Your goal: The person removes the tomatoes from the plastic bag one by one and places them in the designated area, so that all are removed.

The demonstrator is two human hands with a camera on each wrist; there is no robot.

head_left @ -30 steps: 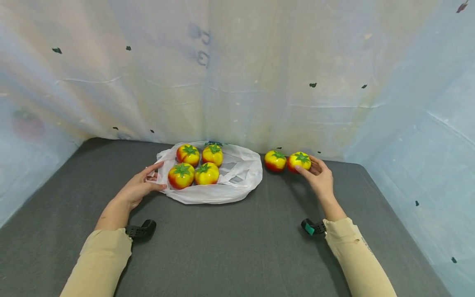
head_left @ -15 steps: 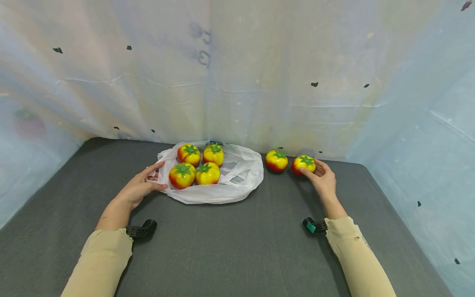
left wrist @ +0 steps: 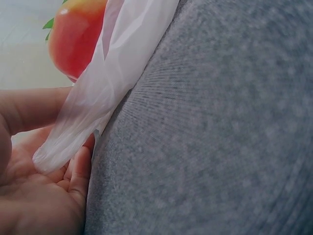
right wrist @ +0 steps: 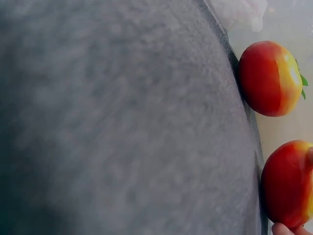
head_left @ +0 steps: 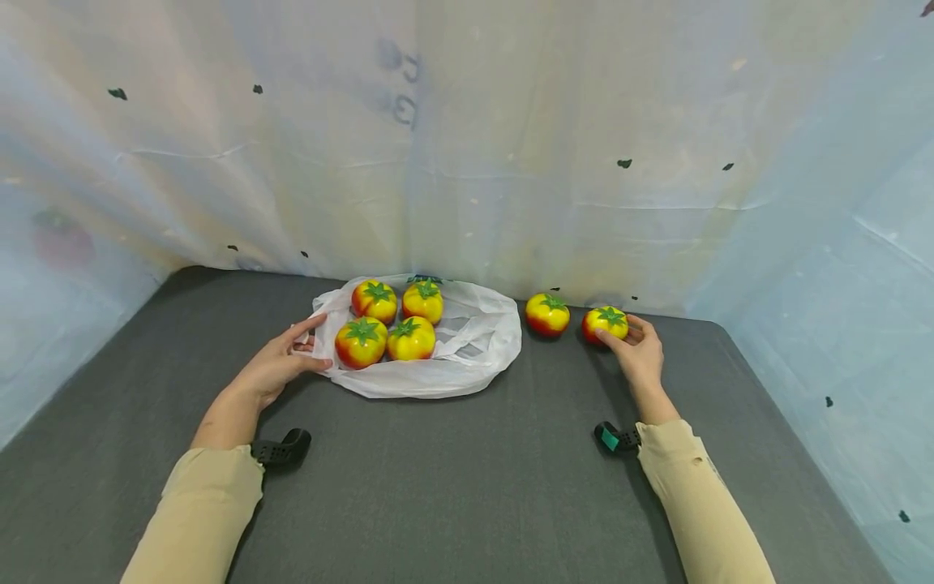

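Several red-and-yellow tomatoes with green leafy tops, glossy like imitations, are in view. A group of them lies in the left part of an open white plastic bag. My left hand holds the bag's left edge, with thumb in front and forefinger behind; in the left wrist view a fold of the bag runs across the palm. Farther right, my right hand grips one tomato on the table between thumb and fingers. Another tomato sits alone between it and the bag.
The dark grey table reaches back to a pale plastic sheet hung as a wall. More sheeting rises along the right side. Both forearms, in beige sleeves with black wrist straps, come in from the front.
My right hand has shifted its tomato slightly right, so a gap now parts it from the lone tomato it was beside. The left hand and bag keep their place.
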